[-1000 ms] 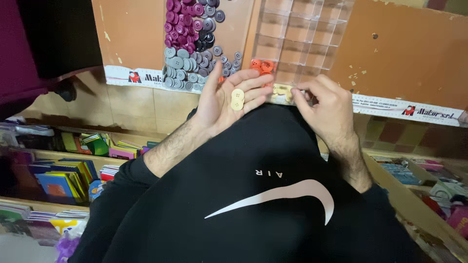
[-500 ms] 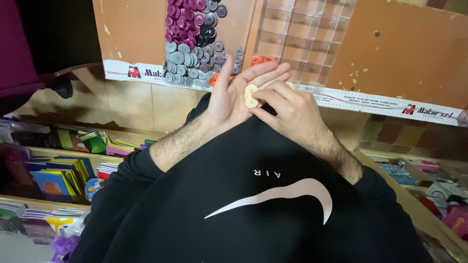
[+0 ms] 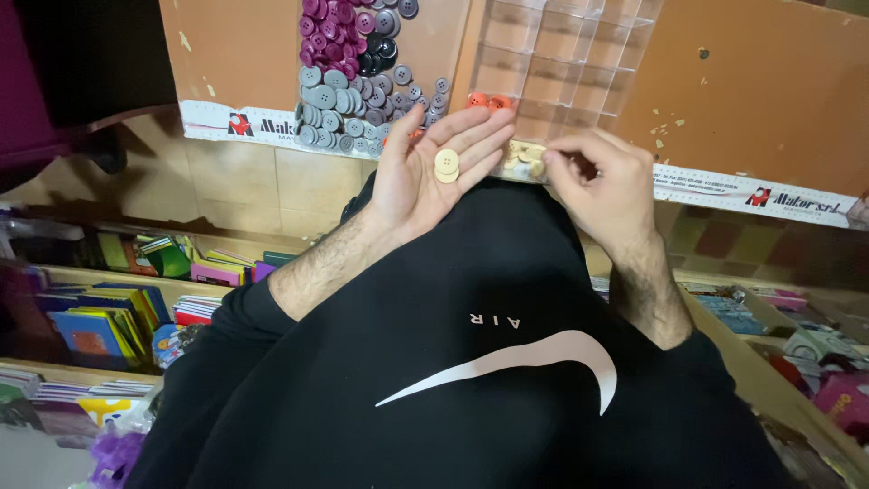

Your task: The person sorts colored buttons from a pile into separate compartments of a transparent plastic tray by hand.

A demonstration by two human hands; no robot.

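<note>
Head view, looking down over a black sweatshirt (image 3: pixel 471 362) that fills the lower half of the frame and hides the lap and whatever is beneath the forearms.

Left hand (image 3: pixel 425 172): palm up, fingers (image 3: pixel 480 127) spread flat and gripping nothing. Two round cream plastic buttons (image 3: pixel 446 165) lie on the finger bases, overlapping, the pair running roughly toward the wrist. Flat faces up; hole count hard to make out.

Right hand (image 3: pixel 602 181): back toward the camera, fingers curled in a pinch at the near edge of the clear plastic compartment box (image 3: pixel 561 63). Cannot tell whether a button is held between the fingertips; they are turned away. Just beside them, a small heap of cream buttons (image 3: pixel 522 158) sits in the nearest compartment, partly covered by the hand.

The box is cut off by the top edge. Orange buttons (image 3: pixel 487 100) occupy one compartment; other cells look bare but glare makes this uncertain.

A loose pile of grey, maroon and dark buttons (image 3: pixel 358 81) lies on the orange-brown cardboard sheet (image 3: pixel 769 81), left of the box and touching the left hand's fingertips region. Bare cardboard to the right.

Low shelves with coloured booklets (image 3: pixel 100 317) at left, dim; right side cluttered, indistinct.
</note>
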